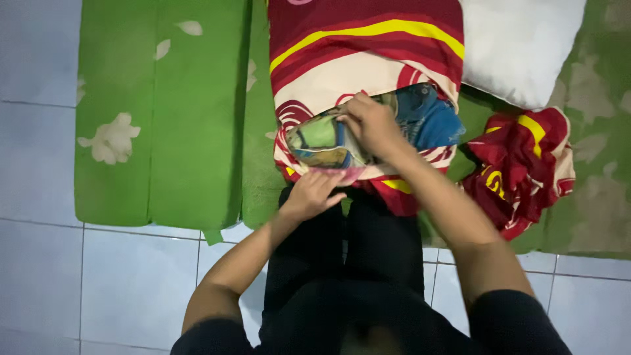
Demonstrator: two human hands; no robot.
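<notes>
Two hands point(342, 158) on one red pillowcase point(365, 59), one white pillow point(519, 43)

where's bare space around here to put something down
Bare spots: the folded green mattress left of the red striped pillowcase, and the pale tiled floor at the near left. It is crowded in the middle, where the left hand and right hand work the pillowcase opening, and at right, with the white pillow and crumpled red cloth.
</notes>
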